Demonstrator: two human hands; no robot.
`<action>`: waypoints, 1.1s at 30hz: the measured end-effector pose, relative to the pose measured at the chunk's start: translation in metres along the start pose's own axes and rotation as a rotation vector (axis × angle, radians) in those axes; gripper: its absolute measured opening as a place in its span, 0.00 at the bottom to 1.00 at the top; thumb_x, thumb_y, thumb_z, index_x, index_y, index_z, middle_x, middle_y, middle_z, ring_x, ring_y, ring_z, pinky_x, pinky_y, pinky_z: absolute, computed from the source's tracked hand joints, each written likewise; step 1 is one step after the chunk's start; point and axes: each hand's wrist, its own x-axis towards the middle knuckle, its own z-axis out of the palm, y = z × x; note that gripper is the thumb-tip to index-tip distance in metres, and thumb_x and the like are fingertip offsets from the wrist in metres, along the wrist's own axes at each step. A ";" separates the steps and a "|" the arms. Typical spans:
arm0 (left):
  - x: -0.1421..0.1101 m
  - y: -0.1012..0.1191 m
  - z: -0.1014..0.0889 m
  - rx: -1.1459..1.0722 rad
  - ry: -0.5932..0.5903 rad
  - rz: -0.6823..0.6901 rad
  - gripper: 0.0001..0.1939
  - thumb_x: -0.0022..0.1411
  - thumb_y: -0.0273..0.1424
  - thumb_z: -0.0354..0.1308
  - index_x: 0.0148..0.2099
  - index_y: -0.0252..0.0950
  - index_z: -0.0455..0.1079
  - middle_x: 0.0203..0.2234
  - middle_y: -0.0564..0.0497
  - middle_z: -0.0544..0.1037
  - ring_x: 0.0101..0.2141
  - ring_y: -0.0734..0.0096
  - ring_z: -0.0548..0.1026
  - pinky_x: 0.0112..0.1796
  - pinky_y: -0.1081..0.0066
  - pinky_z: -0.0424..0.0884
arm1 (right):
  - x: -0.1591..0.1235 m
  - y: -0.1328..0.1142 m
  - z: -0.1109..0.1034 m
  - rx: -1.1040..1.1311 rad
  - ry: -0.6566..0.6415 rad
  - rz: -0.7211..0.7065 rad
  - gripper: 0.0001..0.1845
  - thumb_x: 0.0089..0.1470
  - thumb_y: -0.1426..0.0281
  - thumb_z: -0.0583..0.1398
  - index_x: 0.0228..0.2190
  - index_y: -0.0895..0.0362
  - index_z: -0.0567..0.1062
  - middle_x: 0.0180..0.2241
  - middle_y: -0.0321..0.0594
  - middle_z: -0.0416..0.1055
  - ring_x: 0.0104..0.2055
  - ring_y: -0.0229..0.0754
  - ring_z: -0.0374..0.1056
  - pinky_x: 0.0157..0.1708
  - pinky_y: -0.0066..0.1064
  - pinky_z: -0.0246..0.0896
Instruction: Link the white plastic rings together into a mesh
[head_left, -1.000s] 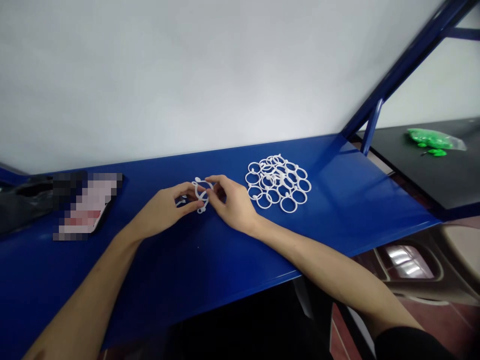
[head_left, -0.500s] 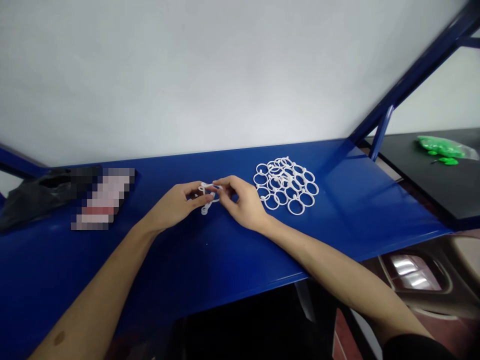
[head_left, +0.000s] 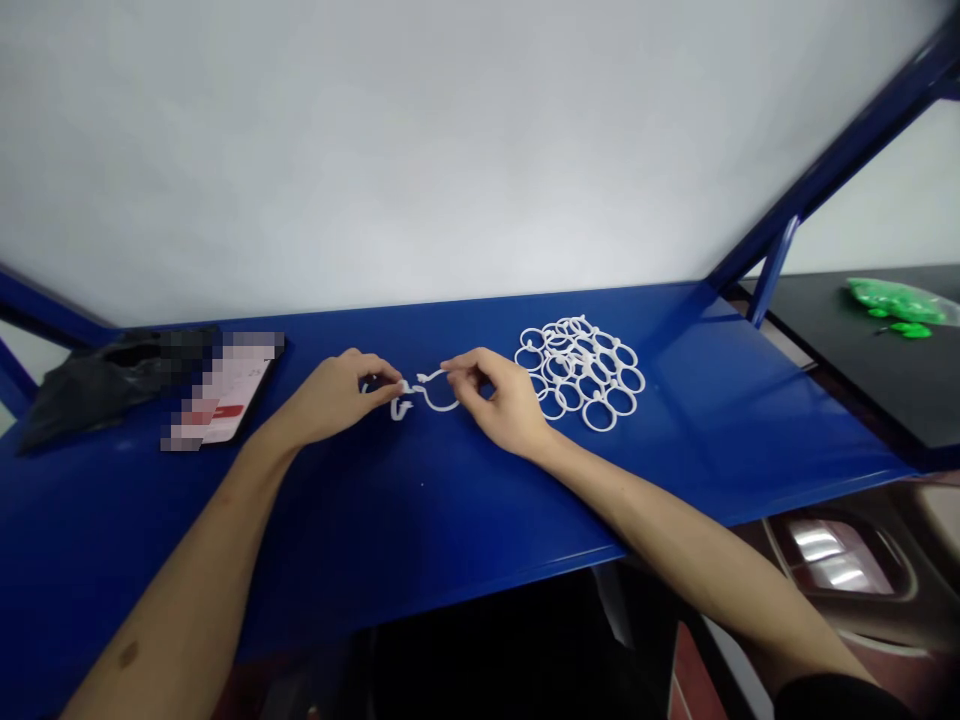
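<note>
Just above the blue shelf, a white plastic ring [head_left: 441,407] shows a gap at its left side. My right hand [head_left: 504,402] pinches this ring at its right, with thumb and fingers closed. My left hand [head_left: 343,393] is closed too, its fingertips pinching a small white plastic piece [head_left: 400,409] with a bent end. That piece lies close to the ring's left end; whether the two touch I cannot tell. Right of my right hand, several similar white rings [head_left: 600,412] with small eyelets lie in an overlapping pile.
The blue shelf [head_left: 480,520] runs back to a pale wall. At its left lie a phone [head_left: 229,395] with a partly blurred screen and a black plastic bag [head_left: 90,390]. Blue frame bars stand at both sides. On a black surface at right rests a bag of green pieces [head_left: 892,298].
My hands have moved slightly apart. The ring, bunched between both hands before, now shows its open gap, held on the right. The view has shifted a little.
</note>
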 end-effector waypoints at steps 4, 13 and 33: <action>-0.003 0.007 0.000 0.111 0.083 0.069 0.17 0.62 0.41 0.54 0.49 0.46 0.78 0.45 0.48 0.81 0.50 0.50 0.69 0.52 0.46 0.61 | -0.001 -0.001 0.002 0.028 0.018 0.071 0.05 0.62 0.67 0.61 0.35 0.56 0.74 0.25 0.31 0.69 0.26 0.34 0.65 0.31 0.30 0.63; -0.014 0.047 0.018 -0.313 0.167 0.027 0.26 0.63 0.56 0.54 0.44 0.44 0.81 0.37 0.49 0.82 0.33 0.64 0.76 0.38 0.64 0.71 | -0.004 -0.002 0.005 -0.018 0.063 0.001 0.06 0.65 0.68 0.59 0.41 0.56 0.74 0.31 0.35 0.71 0.30 0.34 0.67 0.32 0.30 0.65; -0.010 0.034 0.013 0.067 0.357 0.202 0.21 0.69 0.43 0.51 0.58 0.45 0.74 0.48 0.47 0.81 0.50 0.51 0.73 0.52 0.50 0.68 | -0.011 -0.019 -0.056 -0.534 -0.039 -0.115 0.07 0.66 0.69 0.56 0.37 0.55 0.75 0.37 0.42 0.73 0.38 0.42 0.69 0.39 0.35 0.66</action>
